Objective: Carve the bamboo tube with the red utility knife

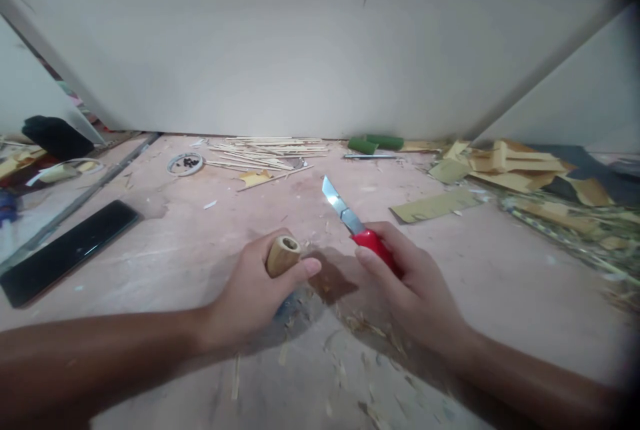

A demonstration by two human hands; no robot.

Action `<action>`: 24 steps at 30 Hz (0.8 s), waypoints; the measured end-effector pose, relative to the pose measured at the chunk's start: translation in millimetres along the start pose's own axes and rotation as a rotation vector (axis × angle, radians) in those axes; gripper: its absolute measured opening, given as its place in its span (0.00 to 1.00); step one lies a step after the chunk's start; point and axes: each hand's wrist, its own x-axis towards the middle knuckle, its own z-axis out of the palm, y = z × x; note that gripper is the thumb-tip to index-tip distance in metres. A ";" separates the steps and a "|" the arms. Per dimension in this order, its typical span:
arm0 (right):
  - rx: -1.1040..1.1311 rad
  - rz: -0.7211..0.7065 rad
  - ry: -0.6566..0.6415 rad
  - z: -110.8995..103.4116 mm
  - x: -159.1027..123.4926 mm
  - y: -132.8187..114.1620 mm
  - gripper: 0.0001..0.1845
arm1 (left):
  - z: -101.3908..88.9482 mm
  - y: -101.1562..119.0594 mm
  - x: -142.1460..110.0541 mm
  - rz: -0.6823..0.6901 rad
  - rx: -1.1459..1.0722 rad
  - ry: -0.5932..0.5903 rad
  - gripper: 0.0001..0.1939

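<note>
My left hand [250, 293] is wrapped around a short hollow bamboo piece [283, 255], whose open end points up and toward the wall. My right hand [415, 283] grips a red-handled utility knife [355, 227]; its extended blade points up and left, away from me. The two hands are close together but apart, above a floor strewn with wood shavings [350, 350].
A black phone [65, 251] lies on the floor at left. A bundle of thin bamboo sticks [263, 153], a small round lid [185, 163] and green rolls [375, 143] sit along the white wall. Cardboard scraps [510, 170] pile up at right.
</note>
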 end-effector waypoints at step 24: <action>-0.073 -0.302 -0.296 -2.6 -7.2 6.2 0.19 | -2.2 0.5 0.4 -0.089 0.018 -0.101 0.20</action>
